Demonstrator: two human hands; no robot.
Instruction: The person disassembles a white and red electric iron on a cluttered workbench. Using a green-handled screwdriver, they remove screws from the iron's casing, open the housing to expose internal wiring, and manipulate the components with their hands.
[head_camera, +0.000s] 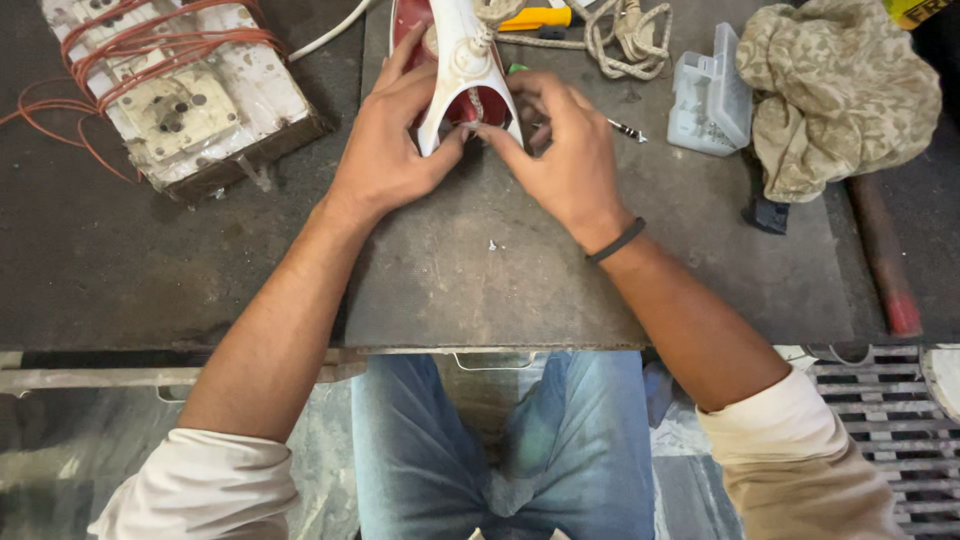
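A red and white clothes iron lies on the dark worktop at the top middle, its rear end facing me. My left hand grips the iron's left side, thumb pressed at its rear opening. My right hand holds the right side, fingertips pinching at the same rear opening where a braided cord enters. A black band circles my right wrist. A small loose screw lies on the worktop just below my hands.
A white block wound with orange wire sits at upper left. A coiled braided cord, a clear plastic box, a patterned cloth, a small screwdriver and a red-handled tool lie to the right.
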